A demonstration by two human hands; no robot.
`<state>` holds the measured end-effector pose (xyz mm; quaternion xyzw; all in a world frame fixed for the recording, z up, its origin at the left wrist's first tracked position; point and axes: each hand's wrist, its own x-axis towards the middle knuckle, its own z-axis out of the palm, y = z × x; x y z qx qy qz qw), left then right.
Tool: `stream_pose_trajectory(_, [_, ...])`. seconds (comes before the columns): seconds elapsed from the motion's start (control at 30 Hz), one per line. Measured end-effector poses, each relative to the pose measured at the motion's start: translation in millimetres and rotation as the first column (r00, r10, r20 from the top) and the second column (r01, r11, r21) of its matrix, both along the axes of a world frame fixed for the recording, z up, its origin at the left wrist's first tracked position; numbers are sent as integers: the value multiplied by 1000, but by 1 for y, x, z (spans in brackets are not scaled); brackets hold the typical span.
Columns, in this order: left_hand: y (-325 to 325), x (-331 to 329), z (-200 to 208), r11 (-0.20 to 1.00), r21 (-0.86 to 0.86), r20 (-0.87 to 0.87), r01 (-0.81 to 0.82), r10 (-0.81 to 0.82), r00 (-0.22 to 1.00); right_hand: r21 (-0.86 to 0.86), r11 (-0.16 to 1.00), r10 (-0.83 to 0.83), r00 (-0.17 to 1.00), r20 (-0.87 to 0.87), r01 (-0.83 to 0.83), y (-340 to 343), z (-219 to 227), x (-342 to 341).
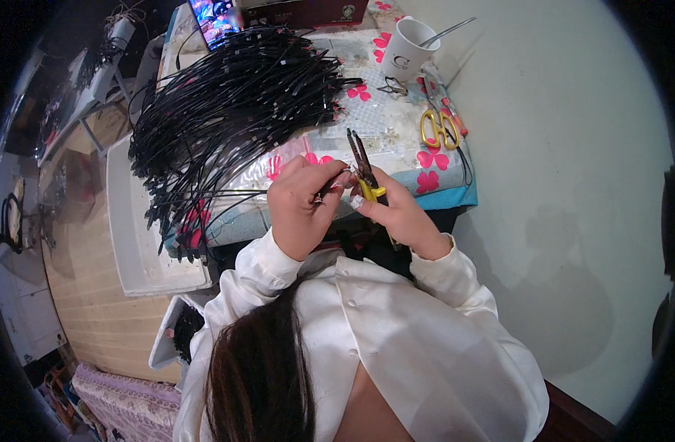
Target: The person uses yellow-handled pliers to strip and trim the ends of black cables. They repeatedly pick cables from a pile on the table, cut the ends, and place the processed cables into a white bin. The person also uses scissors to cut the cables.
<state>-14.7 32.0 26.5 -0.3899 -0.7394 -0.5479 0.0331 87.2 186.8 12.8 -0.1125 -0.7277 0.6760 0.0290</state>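
Observation:
My left hand [302,200] is closed around a black cable [234,192] that runs in from the left; fine wire ends show at its fingertips. Pliers [361,160] with dark jaws and yellow-and-black handles are gripped in my right hand [405,214], jaws pointing away from me. A whitish wrap covers the tip of my right thumb. Both hands meet at the table's near edge, fingertips close together beside the pliers, so the exact contact is hidden. Just beyond them lies a large heap of black cables [234,103] with small connectors.
On the flower-patterned tablecloth [428,181] at right lie yellow-handled scissors [439,130], a red-handled tool [454,116] and small dark snips [393,87]. A white cup [406,53] holds a metal spoon. A lit phone [215,22] stands behind the cables. Left is a white foam tray [124,243]; a wall rises at right.

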Motion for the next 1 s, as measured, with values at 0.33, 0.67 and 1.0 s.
stream_pose_trajectory(0.33, [-4,-4,2,998,-25,61,58,-56,997,156,972,178,984,1,-176,4,12,-1])
stream_pose_trajectory(0.67, [-3,-4,-1,998,-34,119,52,-48,992,217,973,75,997,27,-79,-2,3,-4])
stream_pose_trajectory(1.0, [-12,-3,0,997,-61,288,44,-25,957,781,584,-129,975,-180,221,54,-20,-105])
